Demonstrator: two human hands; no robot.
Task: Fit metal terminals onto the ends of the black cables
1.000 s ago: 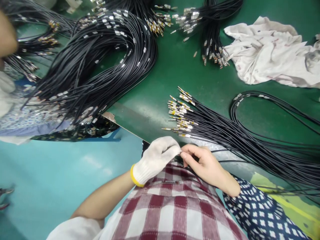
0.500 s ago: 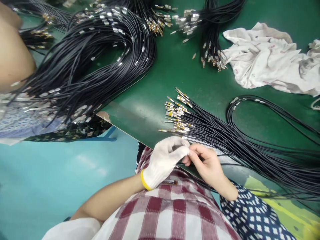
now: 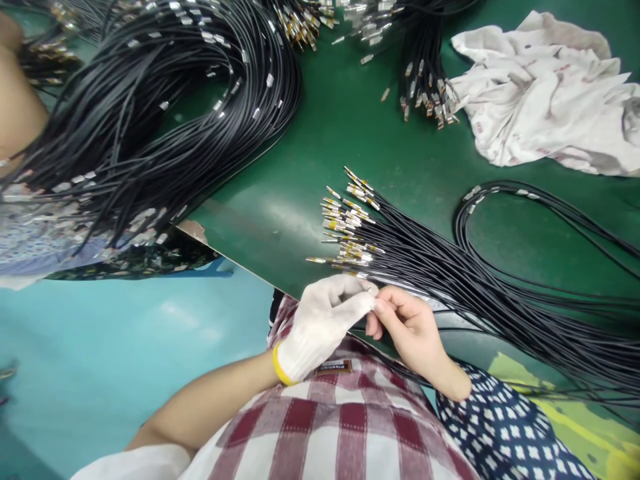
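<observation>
My left hand (image 3: 320, 321), in a white knit glove with a yellow cuff, is closed in a pinch at the front edge of the table. Against its fingertips press the thumb and fingers of my bare right hand (image 3: 411, 331), also pinched. A small shiny bit shows between the fingertips, too small and covered to name. Just beyond both hands lies a bundle of black cables (image 3: 450, 267), its silver and yellow metal ends (image 3: 350, 230) pointing left. A few black cables run low beside my right wrist.
A big looped bundle of black cables (image 3: 270, 127) with white tags lies at the left, next to another person's arm (image 3: 20, 107). More cable ends (image 3: 430, 100) sit at the back. A crumpled white cloth (image 3: 545, 100) rests at the right on the green table (image 3: 350, 127).
The view has shifted slightly, so things at the back sit higher and a little to the left. Both hands keep their pinch, fingertips together.
</observation>
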